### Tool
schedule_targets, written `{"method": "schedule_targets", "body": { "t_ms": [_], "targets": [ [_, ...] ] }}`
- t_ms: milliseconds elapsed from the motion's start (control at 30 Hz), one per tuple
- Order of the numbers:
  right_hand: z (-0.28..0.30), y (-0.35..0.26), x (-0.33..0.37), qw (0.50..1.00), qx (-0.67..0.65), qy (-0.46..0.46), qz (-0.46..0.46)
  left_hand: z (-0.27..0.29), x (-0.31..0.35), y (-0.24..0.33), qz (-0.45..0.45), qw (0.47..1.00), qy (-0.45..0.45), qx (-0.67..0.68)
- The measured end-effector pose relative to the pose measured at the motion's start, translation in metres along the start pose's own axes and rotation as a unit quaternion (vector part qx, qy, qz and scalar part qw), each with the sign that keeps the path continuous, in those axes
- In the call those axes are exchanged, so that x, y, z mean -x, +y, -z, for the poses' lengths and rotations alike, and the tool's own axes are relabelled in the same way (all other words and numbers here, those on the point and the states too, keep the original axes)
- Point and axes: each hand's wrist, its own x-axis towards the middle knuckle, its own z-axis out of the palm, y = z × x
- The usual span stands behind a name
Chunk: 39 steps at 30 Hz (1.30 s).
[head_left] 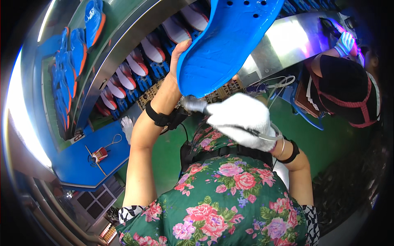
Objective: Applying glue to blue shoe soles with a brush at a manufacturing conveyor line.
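Note:
My bare left hand (179,57) grips a large blue shoe sole (227,47) by its edge, held up in front of me. The sole's inner face is turned toward me. It looks glossy and wet, with small round holes at its far end. In a white knitted glove, my right hand (244,121) is closed round a brush (193,104). The brush's grey bristles are at the near, rounded end of the sole; whether they touch it I cannot tell. The left fingers behind the sole are mostly hidden.
Shoes with white soles (152,50) stand in a row on the line ahead. Blue soles with orange edges (77,45) lie on a green belt at the left. A blue table (82,158) holds a small red item. At the right, a co-worker (344,88) sits by a metal guard.

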Motion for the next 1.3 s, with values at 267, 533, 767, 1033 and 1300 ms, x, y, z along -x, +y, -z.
{"method": "schedule_targets", "body": {
  "t_ms": [267,533,767,1033,1300],
  "targets": [
    [0.008,0.005,0.003,0.982,-0.129,0.012,-0.137,0.016,-0.005,-0.005,-0.009,0.999,0.034,0.038],
    [0.077,0.027,-0.019,0.993,0.043,0.075,-0.085,-0.015,0.007,-0.045,0.001,0.985,0.037,0.167],
    [0.113,0.049,-0.033,0.927,0.330,0.165,0.064,-0.016,0.002,-0.063,0.042,0.989,0.069,0.123],
    [0.050,-0.011,-0.012,0.975,0.150,0.111,0.119,-0.014,0.000,-0.055,-0.050,0.948,0.229,0.214],
    [0.046,-0.006,0.012,0.981,0.156,0.085,0.083,-0.003,0.012,-0.067,-0.011,0.975,0.096,0.202]
  ]
}}
